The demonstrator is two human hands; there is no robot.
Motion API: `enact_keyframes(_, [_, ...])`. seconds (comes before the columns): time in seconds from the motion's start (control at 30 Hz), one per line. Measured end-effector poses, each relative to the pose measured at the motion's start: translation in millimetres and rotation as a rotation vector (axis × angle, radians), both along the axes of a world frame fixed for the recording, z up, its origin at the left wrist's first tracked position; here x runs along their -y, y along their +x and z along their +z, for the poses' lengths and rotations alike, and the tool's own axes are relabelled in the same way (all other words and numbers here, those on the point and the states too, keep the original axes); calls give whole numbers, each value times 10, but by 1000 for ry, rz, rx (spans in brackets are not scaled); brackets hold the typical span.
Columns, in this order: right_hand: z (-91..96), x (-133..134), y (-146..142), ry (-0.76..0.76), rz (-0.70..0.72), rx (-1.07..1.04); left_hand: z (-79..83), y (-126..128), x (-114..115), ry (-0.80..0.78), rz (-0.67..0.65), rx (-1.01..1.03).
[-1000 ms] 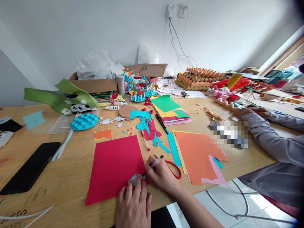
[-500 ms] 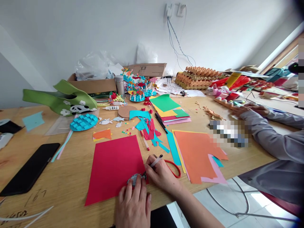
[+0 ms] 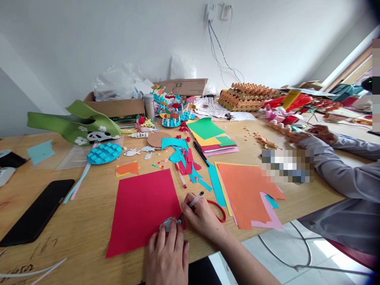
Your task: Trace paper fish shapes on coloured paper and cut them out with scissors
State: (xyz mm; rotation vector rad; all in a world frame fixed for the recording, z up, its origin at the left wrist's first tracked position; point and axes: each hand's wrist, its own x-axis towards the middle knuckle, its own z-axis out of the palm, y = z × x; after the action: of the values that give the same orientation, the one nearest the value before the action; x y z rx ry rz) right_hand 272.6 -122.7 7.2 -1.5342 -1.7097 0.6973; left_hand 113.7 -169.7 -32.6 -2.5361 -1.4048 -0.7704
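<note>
My left hand (image 3: 166, 255) lies flat, fingers together, pressing a small grey fish-shaped cutout (image 3: 166, 224) onto the lower right corner of a red paper sheet (image 3: 142, 209). My right hand (image 3: 202, 219) grips a pen (image 3: 193, 203) in a writing hold, its tip at the right edge of the cutout. Red-handled scissors (image 3: 219, 210) lie on the table just behind my right hand.
Orange, pink and yellow sheets (image 3: 246, 192) lie to the right, teal and red scraps (image 3: 184, 160) behind. A black phone (image 3: 37, 211) lies at left. A green panda bag (image 3: 77, 124) and cardboard box (image 3: 118, 103) stand at the back. Another person's grey sleeve (image 3: 341, 178) rests at right.
Almost nothing has moved; my right hand with the pen shifted very slightly along the cutout's edge. The other person's hands moved a little at the far right.
</note>
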Motion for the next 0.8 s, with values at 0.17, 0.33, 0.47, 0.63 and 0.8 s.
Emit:
enact_keyframes(0.17, [-6, -3, 10, 11, -21, -3, 2, -5, -4, 1, 1, -10])
enact_keyframes(0.33, [7, -2, 14, 26, -42, 13, 4, 1, -11, 5, -1, -14])
enact_keyframes(0.47, [7, 0, 16, 39, -47, 22, 12, 3, -14, -11, -2, 0])
enact_keyframes(0.63, [15, 16, 24, 23, -42, 37, 25, 2, -16, -12, -4, -6])
enact_keyframes(0.8, [98, 73, 24, -11, 8, 93, 26, -8, -34, -7, -20, -7])
